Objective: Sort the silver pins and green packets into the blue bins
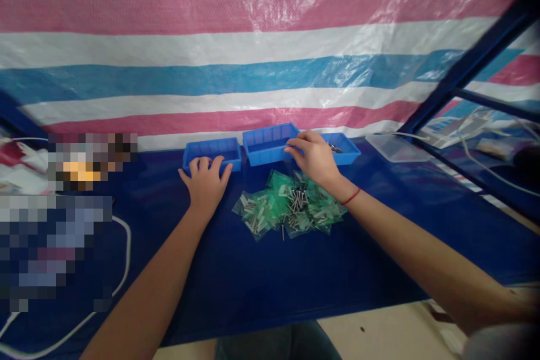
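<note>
Steady pinch above the middle bin

Three blue bins line the far edge of the tabletop (pixel 236 287). The right hand (pixel 316 157) hangs over the right end of the middle bin (pixel 265 156), thumb and fingers drawn together in a pinch; whether a small piece sits between them is too fine to tell. The left hand (pixel 206 183) is spread open at the near rim of the left bin (pixel 211 147), apparently gripping nothing. Metal screws (pixel 298 199) lie loose among small green-tinted bags (pixel 257 211) between the bins and the tabletop's near edge; more metal pieces (pixel 335 148) sit in the right bin (pixel 348 156).

A light fingertip pinch, kept low over the rim, should serve best, since slim metal pieces probably roll and bounce. The wrist is best held clear of the bags, which look slippery.
</note>
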`<state>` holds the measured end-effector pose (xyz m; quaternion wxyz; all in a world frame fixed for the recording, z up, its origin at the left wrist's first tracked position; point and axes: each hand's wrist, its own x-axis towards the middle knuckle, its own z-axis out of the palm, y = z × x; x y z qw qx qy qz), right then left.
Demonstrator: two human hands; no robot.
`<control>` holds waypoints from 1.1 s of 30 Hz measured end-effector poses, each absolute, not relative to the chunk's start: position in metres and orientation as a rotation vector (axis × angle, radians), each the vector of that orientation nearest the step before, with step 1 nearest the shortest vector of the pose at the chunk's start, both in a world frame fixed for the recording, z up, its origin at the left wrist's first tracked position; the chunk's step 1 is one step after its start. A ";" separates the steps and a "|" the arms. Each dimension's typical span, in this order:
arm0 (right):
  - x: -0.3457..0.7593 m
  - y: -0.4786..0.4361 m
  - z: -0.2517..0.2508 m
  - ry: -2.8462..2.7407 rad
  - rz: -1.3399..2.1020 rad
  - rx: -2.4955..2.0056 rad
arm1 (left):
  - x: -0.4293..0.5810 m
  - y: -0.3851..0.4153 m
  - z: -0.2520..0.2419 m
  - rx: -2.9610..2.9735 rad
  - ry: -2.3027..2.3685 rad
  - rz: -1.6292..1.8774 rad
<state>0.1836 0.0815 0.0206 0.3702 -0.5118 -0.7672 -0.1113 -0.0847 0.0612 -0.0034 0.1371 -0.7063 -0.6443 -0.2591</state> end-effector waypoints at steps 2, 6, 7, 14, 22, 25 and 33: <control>0.182 0.082 0.013 -2.067 -0.332 -1.337 | -0.086 0.062 -0.002 -2.042 -1.879 -0.740; 0.185 0.074 0.011 -2.138 -0.510 -1.405 | -0.088 0.065 -0.002 -2.122 -1.828 -0.730; 0.186 0.071 0.010 -2.135 -0.548 -1.425 | -0.088 0.066 -0.002 -2.151 -1.810 -0.727; 0.190 0.059 0.005 -2.136 -0.602 -1.498 | -0.083 0.066 -0.003 -2.216 -1.752 -0.737; 0.193 0.061 -0.002 -2.075 -0.483 -1.542 | -0.085 0.068 -0.004 -2.215 -1.715 -0.780; 0.193 0.061 -0.003 -2.057 -0.452 -1.542 | -0.086 0.070 -0.005 -2.229 -1.698 -0.804; 0.194 0.057 -0.008 -1.996 -0.415 -1.574 | -0.091 0.075 -0.007 -2.251 -1.685 -0.897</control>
